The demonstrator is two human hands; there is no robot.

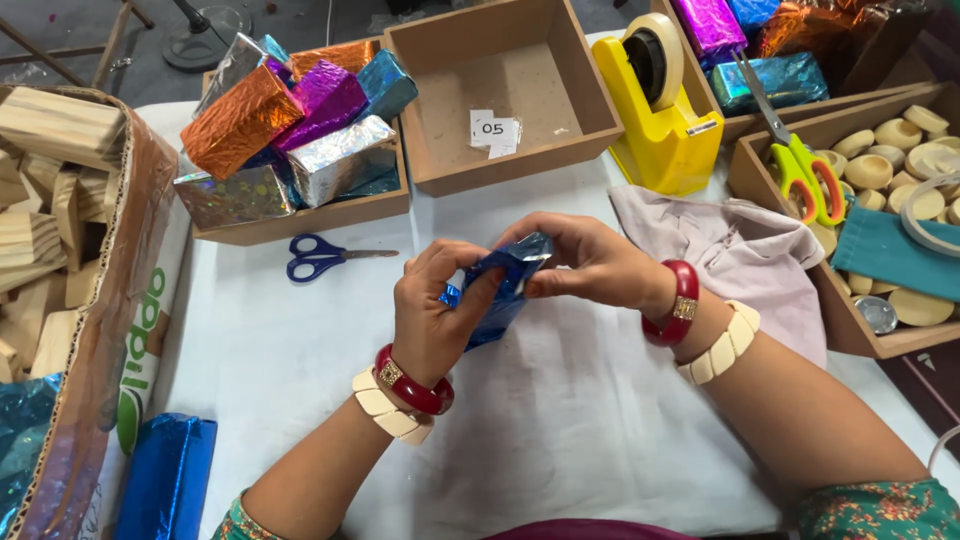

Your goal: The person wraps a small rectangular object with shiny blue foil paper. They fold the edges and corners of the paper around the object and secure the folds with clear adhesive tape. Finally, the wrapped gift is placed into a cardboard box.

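**Two hands folding blue foil around a small block**

Two hands meet at the middle of the white-covered table (pixel 560 400), seen from the head camera. The left hand (pixel 432 315) and the right hand (pixel 590 262) are both closed on a block in shiny blue foil (pixel 505 290), held just above the cloth between them. The left fingers pinch its lower left edge; the right thumb and fingers press the foil down at its upper end. Each wrist carries a red bangle and a cream one.

Behind the hands, blue-handled scissors (pixel 322 257) lie on the table, near a wooden tray of foil-wrapped blocks (pixel 290 130) in orange, purple, silver and teal. Beside it stands an open wooden box (pixel 500 90) with a small paper slip inside. A yellow tape dispenser (pixel 665 110) stands to its right, and a pale cloth (pixel 740 250) lies crumpled just past the right wrist. At far right, a tray of round wooden pieces (pixel 890 170) bears green-and-orange scissors (pixel 800 170). A cardboard box of plain wooden blocks (pixel 50 200) sits at the left edge.
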